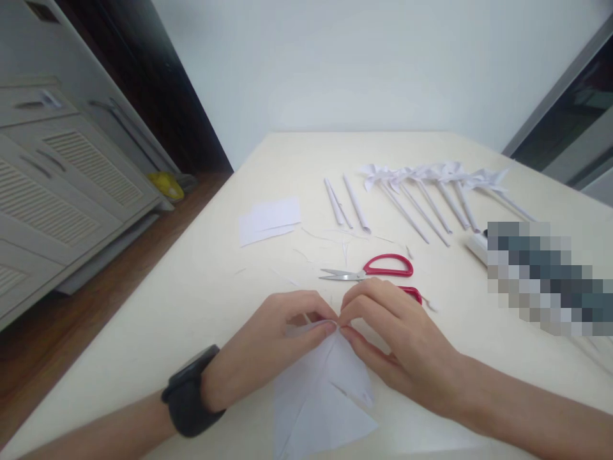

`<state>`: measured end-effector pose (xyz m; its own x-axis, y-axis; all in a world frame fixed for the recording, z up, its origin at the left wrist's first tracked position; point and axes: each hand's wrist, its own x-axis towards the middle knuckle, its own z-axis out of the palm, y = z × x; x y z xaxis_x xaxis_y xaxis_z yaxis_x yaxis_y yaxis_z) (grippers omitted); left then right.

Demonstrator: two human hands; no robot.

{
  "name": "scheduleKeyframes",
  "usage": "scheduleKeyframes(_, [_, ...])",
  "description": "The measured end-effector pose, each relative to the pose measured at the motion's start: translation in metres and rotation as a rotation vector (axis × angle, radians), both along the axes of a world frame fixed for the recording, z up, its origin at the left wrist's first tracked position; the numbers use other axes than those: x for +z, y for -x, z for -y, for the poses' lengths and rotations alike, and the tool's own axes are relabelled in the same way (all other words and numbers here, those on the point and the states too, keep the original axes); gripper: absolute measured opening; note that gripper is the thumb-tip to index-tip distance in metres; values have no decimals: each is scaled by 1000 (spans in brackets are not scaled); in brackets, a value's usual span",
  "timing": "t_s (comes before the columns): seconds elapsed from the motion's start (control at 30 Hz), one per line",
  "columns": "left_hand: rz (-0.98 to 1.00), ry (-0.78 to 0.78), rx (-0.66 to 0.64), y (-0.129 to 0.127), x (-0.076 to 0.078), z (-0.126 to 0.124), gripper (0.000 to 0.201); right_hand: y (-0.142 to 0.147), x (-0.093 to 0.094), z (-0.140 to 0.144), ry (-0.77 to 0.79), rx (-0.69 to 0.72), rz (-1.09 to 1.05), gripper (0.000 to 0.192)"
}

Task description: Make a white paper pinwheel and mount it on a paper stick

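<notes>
Just in front of the red-handled scissors [378, 271], on the near side of the cream table [191, 300], both hands are meeting over a white sheet of paper [320, 396] that is lying flat with cut slits running toward its middle. The left hand [272, 345], which is wearing a dark band [189, 399] at the wrist, is pinching the far tip of the paper between thumb and fingertips, its grip narrow and closed on the paper. The right hand [397, 338] is doing the same from the other side, its fingers curling in and nipping the same tip, so the two sets of fingertips are touching each other just short of the scissors' blades. The back of the right hand is covering part of the scissors' nearer handle loop. Beyond the scissors, a pair of rolled paper sticks [345, 203] is lying side by side, and to the right of them a row of finished paper pinwheels [431, 185] is lying with the heads pointing away from the scissors and the sticks slanting back toward them. To the left of the scissors and a little farther off, a small stack of white paper squares [269, 220] is resting on the table. Thin paper trimmings [335, 237] are lying scattered between the scissors and the sticks.
</notes>
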<state>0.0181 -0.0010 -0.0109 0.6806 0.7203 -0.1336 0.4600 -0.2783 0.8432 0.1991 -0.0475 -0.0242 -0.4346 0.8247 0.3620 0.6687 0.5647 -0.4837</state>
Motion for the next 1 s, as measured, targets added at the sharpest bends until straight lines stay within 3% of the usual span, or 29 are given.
scheduleKeyframes(0.2, [-43, 20, -10, -1, 9, 1, 16, 1, -2, 3, -14, 21, -36, 10])
scheduleKeyframes(0.43, [-19, -37, -1, 2, 3, 2, 15, 3, -5, 3, 11, 43, -29, 10])
scheduleKeyframes(0.83, [0, -28, 2, 5, -2, 4, 13, 2, -7, 2, -35, 33, 4, 6])
scheduleKeyframes(1.0, [19, -6, 4, 5, -4, 5, 11, 3, -7, 0, 19, 45, -3, 8])
